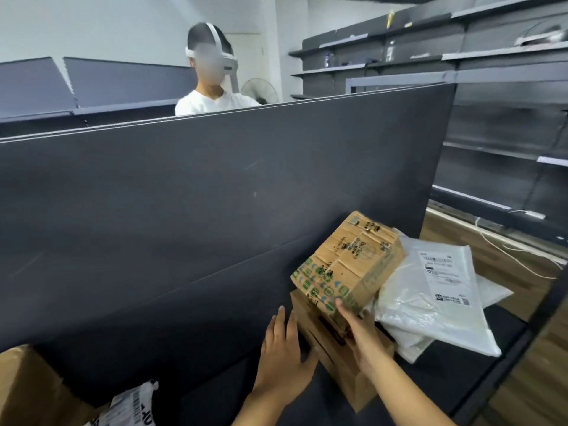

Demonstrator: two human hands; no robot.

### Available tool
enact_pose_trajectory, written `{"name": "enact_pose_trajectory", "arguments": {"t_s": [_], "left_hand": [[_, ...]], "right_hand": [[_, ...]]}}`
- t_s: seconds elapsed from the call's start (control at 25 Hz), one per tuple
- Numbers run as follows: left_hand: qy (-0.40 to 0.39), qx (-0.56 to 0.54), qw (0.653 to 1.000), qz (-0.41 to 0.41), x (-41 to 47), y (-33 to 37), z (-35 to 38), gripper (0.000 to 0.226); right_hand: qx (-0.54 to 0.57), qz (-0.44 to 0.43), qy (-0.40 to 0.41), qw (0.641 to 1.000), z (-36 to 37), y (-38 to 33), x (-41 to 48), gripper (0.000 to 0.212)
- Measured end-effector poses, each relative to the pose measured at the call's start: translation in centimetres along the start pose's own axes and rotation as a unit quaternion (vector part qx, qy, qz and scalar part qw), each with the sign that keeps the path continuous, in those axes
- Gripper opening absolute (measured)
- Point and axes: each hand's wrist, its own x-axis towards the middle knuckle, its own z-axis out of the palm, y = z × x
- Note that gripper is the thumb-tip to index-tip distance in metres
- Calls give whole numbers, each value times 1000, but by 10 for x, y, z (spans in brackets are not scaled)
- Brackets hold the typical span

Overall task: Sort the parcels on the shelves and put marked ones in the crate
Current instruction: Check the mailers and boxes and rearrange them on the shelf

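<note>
Item: printed carton (347,265), tilted atop a plain brown box (341,364) on the shelf (510,330), white mailers (430,302) just beside. Right hand (356,324) grips its near corner; left hand (282,348) is flat and unclenched beside the lower box. Best handling: brace the lower box and turn the carton slowly to check for a mark.

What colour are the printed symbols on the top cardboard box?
Green, on brown cardboard; the head view shows the top box best.
</note>
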Motion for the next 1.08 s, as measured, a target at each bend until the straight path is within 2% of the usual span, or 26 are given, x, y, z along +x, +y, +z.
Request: {"name": "enact_pose_trajectory", "arguments": {"t_s": [0.12,0.24,0.36,0.4,0.52,0.68,0.8,0.88,1.08], "left_hand": [[2,13,1000,-27,-4,-18,-9,78],[3,10,998,-60,-8,-36,-17,77],[15,-18,997,-71,-14,-43,-18,78],[24,-36,997,-70,-16,-43,-19,79],[60,-128,988,-70,-22,-37,-30,93],[75,-262,961,-44,-28,-20,-55,125],[110,-314,943,-27,-34,-10,-64,139],[128,-320,938,-40,-42,-9,-66,146],[131,-334,929,-88,-62,-24,-67,146]], "right_hand": [[77,-24,39,996,17,-9,17,105],[99,-42,51,993,24,-10,25,121],[109,-22,29,993,24,-2,21,125],[99,-15,21,995,25,-1,13,120],[20,-83,15,996,27,9,-12,99],[-122,-200,-22,972,35,5,-58,128],[-207,-214,-77,952,45,7,-85,128],[-247,-230,-86,937,51,10,-98,124],[-309,-236,-84,918,66,19,-120,128]]}}
